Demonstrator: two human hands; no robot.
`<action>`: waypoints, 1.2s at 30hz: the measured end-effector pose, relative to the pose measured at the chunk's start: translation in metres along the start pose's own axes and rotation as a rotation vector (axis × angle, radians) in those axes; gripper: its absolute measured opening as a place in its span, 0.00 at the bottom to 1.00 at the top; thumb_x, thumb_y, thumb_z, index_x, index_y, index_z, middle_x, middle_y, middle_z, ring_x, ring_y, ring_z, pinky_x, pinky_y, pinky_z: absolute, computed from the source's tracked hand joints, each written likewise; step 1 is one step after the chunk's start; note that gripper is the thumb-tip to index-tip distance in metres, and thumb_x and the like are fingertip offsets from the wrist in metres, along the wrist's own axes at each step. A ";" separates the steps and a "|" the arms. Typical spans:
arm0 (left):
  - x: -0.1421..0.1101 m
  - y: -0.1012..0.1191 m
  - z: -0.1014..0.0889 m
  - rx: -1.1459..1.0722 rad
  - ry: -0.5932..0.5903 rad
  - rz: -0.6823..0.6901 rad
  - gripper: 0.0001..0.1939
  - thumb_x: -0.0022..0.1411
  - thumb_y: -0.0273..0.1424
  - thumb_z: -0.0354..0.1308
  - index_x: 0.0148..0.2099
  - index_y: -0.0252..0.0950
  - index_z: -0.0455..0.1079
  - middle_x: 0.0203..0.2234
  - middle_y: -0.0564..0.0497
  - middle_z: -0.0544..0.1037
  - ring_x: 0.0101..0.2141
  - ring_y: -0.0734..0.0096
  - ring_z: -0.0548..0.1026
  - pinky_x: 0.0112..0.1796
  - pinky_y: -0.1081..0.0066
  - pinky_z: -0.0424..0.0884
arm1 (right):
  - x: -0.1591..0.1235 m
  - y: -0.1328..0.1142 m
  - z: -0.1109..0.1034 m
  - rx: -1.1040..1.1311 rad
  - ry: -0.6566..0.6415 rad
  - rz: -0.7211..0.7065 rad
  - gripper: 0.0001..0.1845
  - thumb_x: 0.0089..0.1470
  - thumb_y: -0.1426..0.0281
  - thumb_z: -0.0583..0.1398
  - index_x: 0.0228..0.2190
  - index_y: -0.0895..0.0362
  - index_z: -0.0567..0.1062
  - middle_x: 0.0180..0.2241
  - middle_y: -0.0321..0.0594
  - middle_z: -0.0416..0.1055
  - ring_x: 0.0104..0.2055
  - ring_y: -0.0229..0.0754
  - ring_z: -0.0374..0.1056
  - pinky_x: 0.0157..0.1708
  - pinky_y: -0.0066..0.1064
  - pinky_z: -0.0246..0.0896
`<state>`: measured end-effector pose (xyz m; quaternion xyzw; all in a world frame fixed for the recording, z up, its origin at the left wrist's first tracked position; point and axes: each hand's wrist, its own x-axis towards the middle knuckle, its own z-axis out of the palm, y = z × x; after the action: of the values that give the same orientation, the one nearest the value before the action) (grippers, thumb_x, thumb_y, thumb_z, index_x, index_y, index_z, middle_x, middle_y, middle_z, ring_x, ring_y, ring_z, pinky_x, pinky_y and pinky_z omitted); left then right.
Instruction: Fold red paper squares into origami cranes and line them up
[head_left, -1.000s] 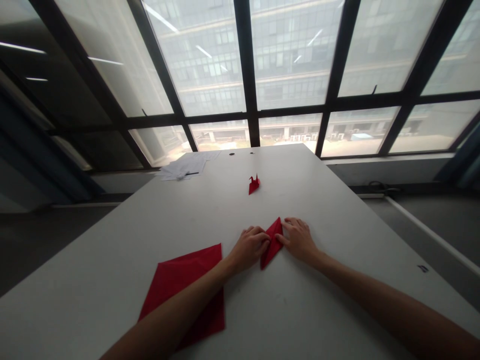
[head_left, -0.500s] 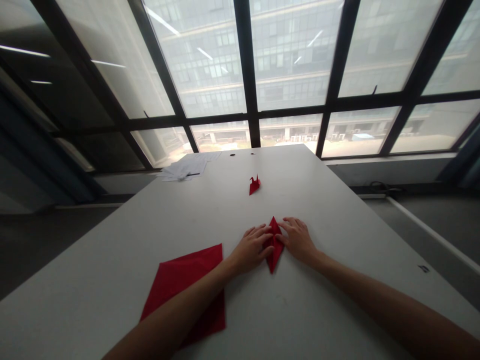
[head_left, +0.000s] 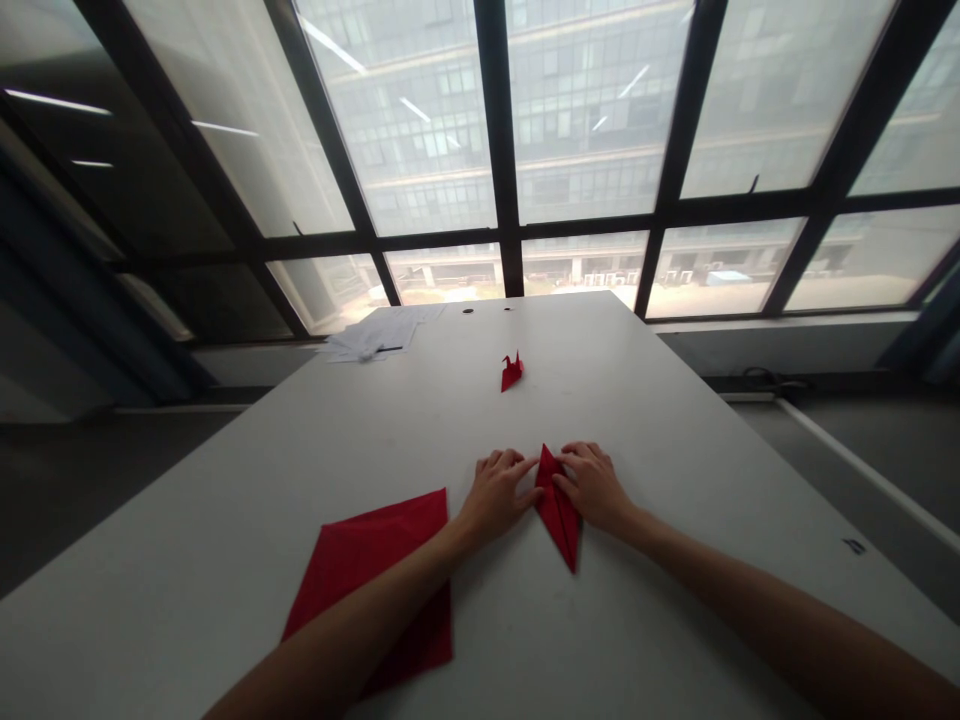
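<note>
A piece of red origami paper (head_left: 561,520), folded into a narrow diamond with a centre crease, lies tilted on the white table between my hands. My left hand (head_left: 496,492) holds its left edge with thumb and index fingertip, the other fingers curled. From the right side, my right hand (head_left: 596,485) grips the upper part, its thumb on the paper and its index finger near the top point. The undersides of the fingertips are hidden. Farther off stands a finished red paper crane (head_left: 512,372).
A larger red paper sheet (head_left: 382,530) lies at the left, partly under my left forearm. White papers (head_left: 375,335) with a dark pen (head_left: 388,349) rest at the far left of the table (head_left: 652,420). A small dark mark (head_left: 853,546) shows near the right edge. Windows rise behind.
The folded paper has turned, its near point swinging to the right. My left hand has drawn back leftward from over the paper to its left edge. The right hand stays on its right side.
</note>
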<state>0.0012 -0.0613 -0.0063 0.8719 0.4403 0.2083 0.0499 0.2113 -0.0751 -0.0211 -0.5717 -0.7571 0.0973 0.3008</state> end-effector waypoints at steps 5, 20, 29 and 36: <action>-0.002 0.000 0.002 -0.039 -0.008 0.009 0.27 0.60 0.38 0.65 0.61 0.45 0.67 0.49 0.47 0.73 0.50 0.56 0.69 0.51 0.57 0.64 | 0.001 -0.004 0.000 0.152 0.024 0.057 0.08 0.54 0.73 0.60 0.37 0.56 0.77 0.40 0.45 0.75 0.47 0.50 0.67 0.51 0.42 0.60; 0.010 0.007 -0.008 -1.050 -0.019 -0.286 0.19 0.60 0.44 0.63 0.37 0.30 0.80 0.29 0.47 0.81 0.29 0.67 0.74 0.31 0.71 0.68 | 0.004 -0.018 -0.006 1.050 -0.044 0.112 0.22 0.52 0.64 0.66 0.48 0.56 0.71 0.32 0.37 0.76 0.33 0.41 0.71 0.32 0.32 0.67; 0.008 0.009 -0.008 -1.234 0.110 -0.373 0.22 0.60 0.45 0.64 0.43 0.30 0.80 0.27 0.48 0.78 0.26 0.72 0.70 0.29 0.73 0.65 | 0.001 -0.017 -0.004 0.918 -0.197 0.133 0.13 0.53 0.61 0.65 0.28 0.60 0.79 0.26 0.39 0.76 0.26 0.38 0.66 0.25 0.28 0.58; 0.008 0.009 -0.004 -1.338 0.128 -0.388 0.22 0.58 0.45 0.65 0.42 0.29 0.80 0.28 0.47 0.78 0.29 0.71 0.71 0.33 0.71 0.67 | -0.002 -0.021 -0.006 0.893 -0.235 0.068 0.12 0.55 0.62 0.63 0.30 0.60 0.79 0.27 0.38 0.76 0.27 0.39 0.66 0.27 0.28 0.59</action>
<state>0.0107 -0.0612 0.0028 0.5455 0.3671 0.4730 0.5864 0.1980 -0.0855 -0.0067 -0.3957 -0.6508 0.4877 0.4266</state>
